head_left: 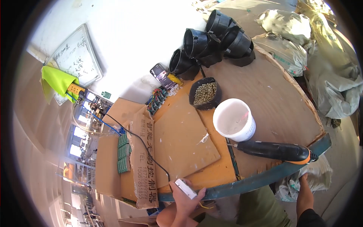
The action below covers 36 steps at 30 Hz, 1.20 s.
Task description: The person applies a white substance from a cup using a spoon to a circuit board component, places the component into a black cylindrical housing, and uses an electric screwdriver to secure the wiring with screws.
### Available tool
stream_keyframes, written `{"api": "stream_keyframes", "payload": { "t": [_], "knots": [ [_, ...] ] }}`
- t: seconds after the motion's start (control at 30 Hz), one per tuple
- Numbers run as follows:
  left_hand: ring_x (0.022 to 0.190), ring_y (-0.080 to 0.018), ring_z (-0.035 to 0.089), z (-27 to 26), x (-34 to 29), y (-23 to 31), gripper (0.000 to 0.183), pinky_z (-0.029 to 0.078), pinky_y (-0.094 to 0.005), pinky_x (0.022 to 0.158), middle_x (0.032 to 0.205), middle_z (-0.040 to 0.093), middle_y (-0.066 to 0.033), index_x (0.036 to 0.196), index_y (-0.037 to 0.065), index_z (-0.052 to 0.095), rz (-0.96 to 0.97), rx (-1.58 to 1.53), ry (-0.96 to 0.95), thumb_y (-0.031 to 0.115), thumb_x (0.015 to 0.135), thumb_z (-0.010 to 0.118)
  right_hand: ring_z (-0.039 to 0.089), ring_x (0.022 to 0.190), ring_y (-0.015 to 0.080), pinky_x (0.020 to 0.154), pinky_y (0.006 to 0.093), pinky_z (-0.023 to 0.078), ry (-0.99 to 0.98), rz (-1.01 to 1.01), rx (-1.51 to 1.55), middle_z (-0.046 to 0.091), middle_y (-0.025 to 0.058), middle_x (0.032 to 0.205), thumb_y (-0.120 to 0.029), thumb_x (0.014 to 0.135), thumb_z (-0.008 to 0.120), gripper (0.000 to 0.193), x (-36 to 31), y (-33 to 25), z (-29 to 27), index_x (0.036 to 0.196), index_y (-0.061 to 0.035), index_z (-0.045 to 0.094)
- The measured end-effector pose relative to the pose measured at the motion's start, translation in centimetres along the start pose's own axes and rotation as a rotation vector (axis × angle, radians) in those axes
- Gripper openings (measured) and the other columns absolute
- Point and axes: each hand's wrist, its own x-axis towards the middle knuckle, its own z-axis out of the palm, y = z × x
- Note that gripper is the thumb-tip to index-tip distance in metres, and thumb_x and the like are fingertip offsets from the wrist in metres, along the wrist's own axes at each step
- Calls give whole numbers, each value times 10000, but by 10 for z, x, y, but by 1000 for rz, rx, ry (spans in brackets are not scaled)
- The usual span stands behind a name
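Note:
In my left hand (pixel 184 200), near the table's front edge, is a small white rectangular casing (pixel 186 188), held between thumb and fingers. A black cable (pixel 145 145) runs down from a yellow power strip (pixel 76 89) to beside this hand. A thin yellow wire (pixel 206 206) shows just below the hand. My right hand (pixel 304 181) reaches down at the right, beyond the table edge, by a whitish plastic sack (pixel 319 176); its fingers are hidden there. Above it, a black and orange electric screwdriver (pixel 273 150) lies across the table's front right.
A white bucket (pixel 234 120) and a black tub of small brass-coloured parts (pixel 205 93) stand mid-table. Black plastic housings (pixel 218 43) are stacked behind. At left, an open cardboard box (pixel 138 162) holds green circuit boards (pixel 123 153). Full sacks (pixel 285 56) lie beyond the right edge.

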Motion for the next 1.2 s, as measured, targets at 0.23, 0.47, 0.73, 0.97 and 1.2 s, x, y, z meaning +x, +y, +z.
{"api": "stream_keyframes", "payload": {
  "t": [0.23, 0.47, 0.73, 0.97, 1.2],
  "knots": [
    [859, -186, 481, 15, -25, 14, 764, 432, -341, 808, 963, 485, -93, 1129, 44, 333, -31, 39, 168, 183, 636, 900, 466, 1332, 286, 1103, 401, 369, 308, -21, -1222, 521, 70, 1439, -355, 987, 416, 545, -20, 3, 82, 1457, -78, 422],
    [880, -176, 470, 23, -29, 6, 807, 434, -323, 812, 999, 474, -97, 1174, 74, 301, -48, 30, 292, 119, 624, 891, 480, 1311, 292, 1085, 406, 381, 325, 12, -1243, 532, 85, 1418, -351, 975, 434, 534, -9, 5, 93, 1429, -70, 442],
    [900, -168, 460, 30, -32, 17, 779, 439, -305, 802, 1038, 448, -95, 1199, 94, 302, -197, -43, 352, 100, 652, 857, 496, 1287, 299, 1064, 413, 395, 318, 37, -1257, 544, 103, 1394, -346, 961, 455, 520, 0, 12, 99, 1397, -62, 465],
    [887, -163, 455, 32, -36, 12, 802, 433, -303, 779, 1030, 454, -86, 1229, 84, 300, -155, -24, 389, 148, 658, 860, 510, 1266, 305, 1046, 419, 407, 314, 40, -1277, 555, 118, 1373, -342, 949, 474, 509, 4, 15, 101, 1369, -54, 486],
    [880, -160, 449, 32, -32, 21, 803, 425, -296, 769, 1025, 460, -87, 1249, 74, 297, -195, 21, 373, 182, 681, 854, 524, 1246, 311, 1028, 425, 419, 309, 46, -1274, 566, 133, 1352, -338, 937, 492, 498, 6, 19, 105, 1341, -47, 506]
  ]
}}
